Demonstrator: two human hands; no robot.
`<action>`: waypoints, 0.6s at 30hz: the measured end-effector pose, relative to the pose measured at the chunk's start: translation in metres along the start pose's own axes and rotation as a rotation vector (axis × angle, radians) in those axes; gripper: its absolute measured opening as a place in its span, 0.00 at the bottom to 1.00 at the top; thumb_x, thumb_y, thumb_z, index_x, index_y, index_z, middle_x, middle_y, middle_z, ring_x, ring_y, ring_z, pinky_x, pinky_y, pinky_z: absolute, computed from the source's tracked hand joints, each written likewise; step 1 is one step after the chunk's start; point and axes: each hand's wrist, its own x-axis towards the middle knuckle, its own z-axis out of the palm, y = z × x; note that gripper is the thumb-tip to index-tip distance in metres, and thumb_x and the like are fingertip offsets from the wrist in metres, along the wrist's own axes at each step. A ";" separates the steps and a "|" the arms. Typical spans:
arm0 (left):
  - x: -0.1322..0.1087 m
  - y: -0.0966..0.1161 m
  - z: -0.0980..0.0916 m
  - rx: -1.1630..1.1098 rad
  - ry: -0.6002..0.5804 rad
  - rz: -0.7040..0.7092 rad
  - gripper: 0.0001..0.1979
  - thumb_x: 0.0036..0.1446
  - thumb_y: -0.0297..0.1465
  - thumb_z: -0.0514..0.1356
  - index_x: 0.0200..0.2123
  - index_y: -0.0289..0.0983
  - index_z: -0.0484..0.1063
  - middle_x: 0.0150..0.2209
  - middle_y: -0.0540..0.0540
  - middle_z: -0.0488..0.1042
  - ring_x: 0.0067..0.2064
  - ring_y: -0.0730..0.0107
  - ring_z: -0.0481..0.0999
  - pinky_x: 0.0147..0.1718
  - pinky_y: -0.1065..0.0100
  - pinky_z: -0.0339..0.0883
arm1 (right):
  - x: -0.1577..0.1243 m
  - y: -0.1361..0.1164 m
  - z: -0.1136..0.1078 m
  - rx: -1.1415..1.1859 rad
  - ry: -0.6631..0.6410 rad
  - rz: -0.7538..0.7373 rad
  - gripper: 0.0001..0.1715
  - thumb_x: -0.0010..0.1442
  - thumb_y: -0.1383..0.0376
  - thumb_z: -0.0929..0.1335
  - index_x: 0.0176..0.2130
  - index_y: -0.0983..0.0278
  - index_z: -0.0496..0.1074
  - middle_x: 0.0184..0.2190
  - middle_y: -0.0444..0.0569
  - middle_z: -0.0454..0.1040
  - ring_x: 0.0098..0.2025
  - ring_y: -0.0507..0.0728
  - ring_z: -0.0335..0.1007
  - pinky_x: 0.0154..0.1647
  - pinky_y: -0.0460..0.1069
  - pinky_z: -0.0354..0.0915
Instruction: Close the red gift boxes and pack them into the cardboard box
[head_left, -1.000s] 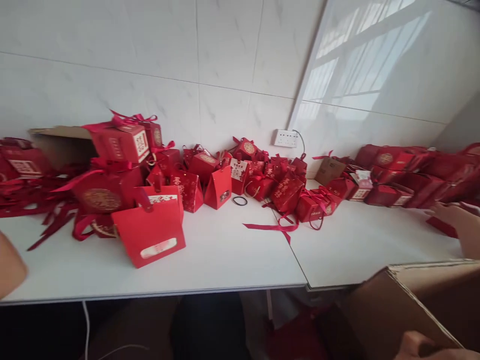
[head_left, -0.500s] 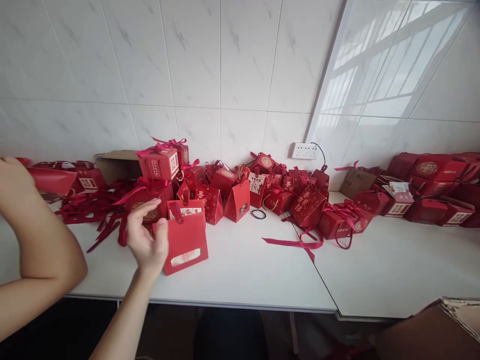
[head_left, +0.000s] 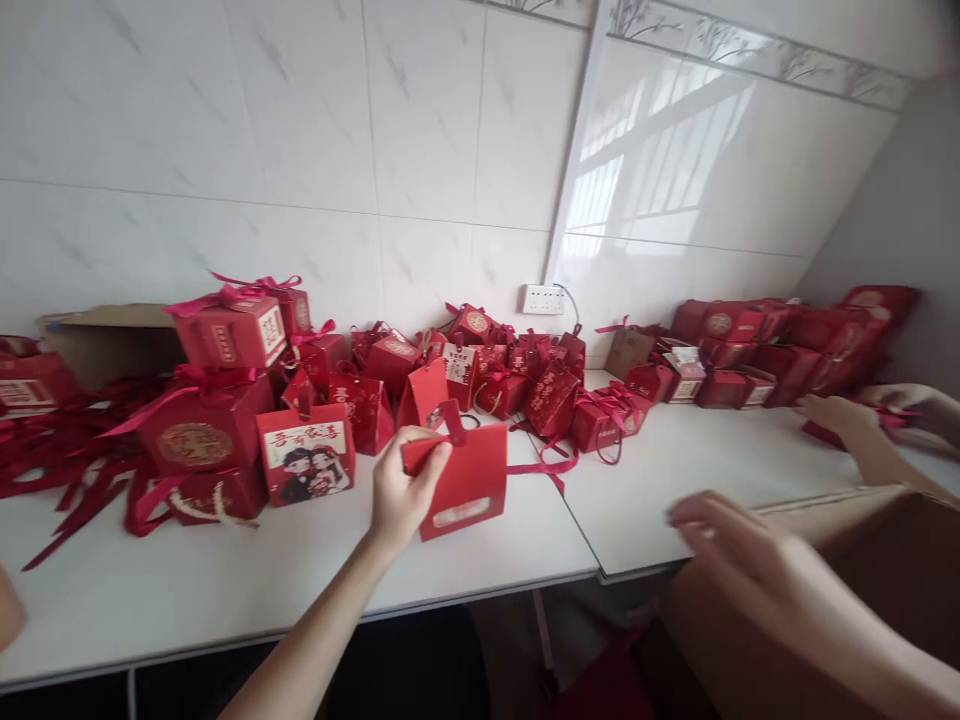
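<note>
My left hand (head_left: 405, 485) is closed around the upper left edge of a red gift box (head_left: 469, 485), thumb in front. This box has a strap handle on top and a small window low on its face. Out to the right, my right hand (head_left: 739, 550) is smeared by motion, with fingers stretched leftward and nothing visible in them. It is over the edge of an open cardboard box (head_left: 832, 530). A gift box with a cartoon couple (head_left: 307, 460) stands on the white table (head_left: 480, 580), left of my left hand.
Red gift boxes (head_left: 551, 400) line the wall, with more stacked at the right (head_left: 720, 325). Ribbons (head_left: 67, 455) lie heaped at the left. A power strip (head_left: 544, 298) is on the wall. Another person's hands (head_left: 840, 420) touch a red box at the far right.
My view has swung right. My left hand, loosely curled beside the red gift box before, now grips it. The couple box behind it is uncovered. My right hand has come into view.
</note>
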 end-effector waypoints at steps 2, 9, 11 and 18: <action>-0.010 0.007 0.034 -0.121 -0.151 -0.021 0.09 0.55 0.37 0.57 0.30 0.37 0.67 0.28 0.50 0.74 0.32 0.69 0.74 0.33 0.71 0.68 | 0.008 -0.009 0.020 0.158 -0.120 -0.159 0.13 0.63 0.60 0.56 0.39 0.58 0.66 0.40 0.51 0.71 0.39 0.57 0.72 0.40 0.50 0.70; -0.026 0.004 0.099 -0.327 -0.388 -0.248 0.12 0.55 0.40 0.57 0.29 0.38 0.61 0.25 0.52 0.70 0.28 0.71 0.72 0.25 0.73 0.65 | 0.055 -0.009 0.054 0.301 0.126 -0.274 0.16 0.62 0.65 0.60 0.50 0.62 0.58 0.47 0.56 0.66 0.49 0.59 0.66 0.47 0.55 0.67; -0.025 0.006 0.110 -0.346 -0.403 -0.232 0.11 0.55 0.40 0.57 0.30 0.38 0.62 0.27 0.51 0.72 0.29 0.70 0.73 0.26 0.73 0.66 | 0.068 -0.006 0.056 0.355 0.143 -0.247 0.12 0.63 0.65 0.59 0.47 0.62 0.61 0.44 0.55 0.68 0.46 0.59 0.67 0.46 0.55 0.67; -0.006 0.011 0.121 -0.403 -0.614 -0.215 0.11 0.53 0.39 0.58 0.29 0.37 0.64 0.25 0.51 0.70 0.28 0.70 0.71 0.26 0.72 0.66 | 0.088 -0.002 0.068 0.557 0.153 -0.112 0.07 0.62 0.65 0.60 0.36 0.62 0.66 0.33 0.48 0.75 0.31 0.54 0.70 0.33 0.49 0.64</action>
